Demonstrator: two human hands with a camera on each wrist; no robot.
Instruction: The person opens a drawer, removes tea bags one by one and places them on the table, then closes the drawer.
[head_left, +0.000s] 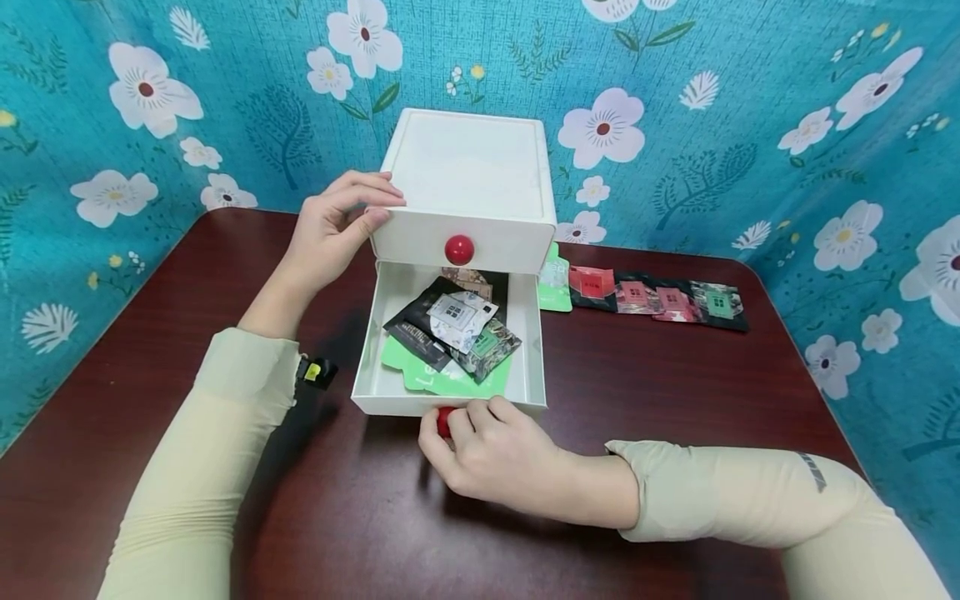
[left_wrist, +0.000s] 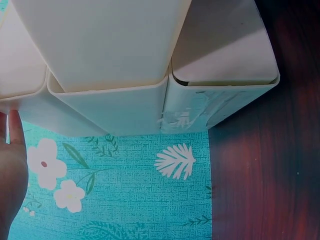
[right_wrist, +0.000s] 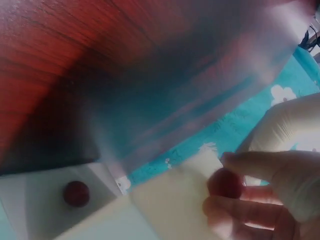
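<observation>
A white drawer cabinet [head_left: 472, 167] stands at the back of the table, and one white drawer [head_left: 528, 375] is pulled out toward me. My right hand [head_left: 495, 454] pinches that drawer's round red knob [right_wrist: 225, 183] between thumb and fingers. My left hand [head_left: 337, 221] rests on the cabinet's upper left front corner, its fingers lying fairly straight on top. Inside the open drawer lie several black and patterned sachets [head_left: 483, 348], a white sachet [head_left: 459, 318] and green packets [head_left: 442, 379]. Above it, the shut top drawer has its own red knob [head_left: 459, 249].
Right of the cabinet, a green packet [head_left: 555, 287] and several dark and red sachets [head_left: 671, 302] lie in a row. A small black object with a yellow mark [head_left: 315, 372] is by my left sleeve. Behind the table [head_left: 637, 383] hangs a blue flowered cloth [head_left: 480, 50].
</observation>
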